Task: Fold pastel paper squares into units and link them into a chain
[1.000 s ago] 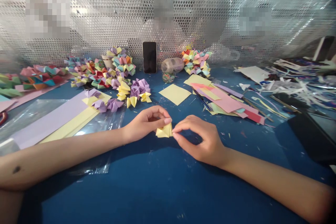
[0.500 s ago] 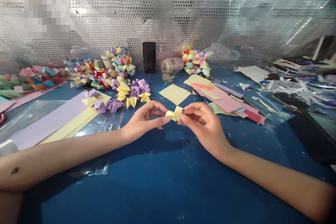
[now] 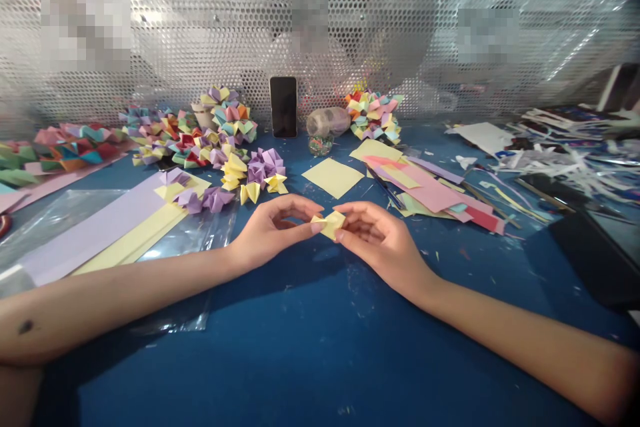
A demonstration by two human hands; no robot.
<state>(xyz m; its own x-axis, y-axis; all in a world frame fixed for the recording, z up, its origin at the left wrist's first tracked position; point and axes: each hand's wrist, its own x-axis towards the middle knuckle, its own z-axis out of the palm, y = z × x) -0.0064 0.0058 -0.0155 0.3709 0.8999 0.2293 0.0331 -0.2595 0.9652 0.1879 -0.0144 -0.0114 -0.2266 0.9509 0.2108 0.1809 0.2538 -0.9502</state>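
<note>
Both grips loaded: left hand (image 3: 280, 230) pinches the left end of the small yellow folded piece (image 3: 330, 223), right hand (image 3: 387, 240) pinches the right end. Thumbs on the near side, some fingers hidden behind. Piece sits just in front of the yellow square sheet (image 3: 333, 178); can't tell if it's touching the worktop (image 3: 300, 347). Main risk, my read: uneven pull between the two hands, so folds pop open or the paper tears. Second: pinching too hard, flattening the raised points or setting a crease off line. Fingertips cover much of it, so a bad fold could go unnoticed. The square looks loose, near the fingers; a knuckle could shove it. Left of the square, the folded purple pieces (image 3: 267, 165) would probably scatter if the left hand swung wide. Clear plastic (image 3: 175, 307), front-left of it, lies under the left forearm; a snag there could drag the lilac strip (image 3: 100, 230). Behind the square, the clear container (image 3: 330, 121) is on its side; a knock might roll it. Upright phone (image 3: 283, 107), back-left of the square, could tip if bumped.
</note>
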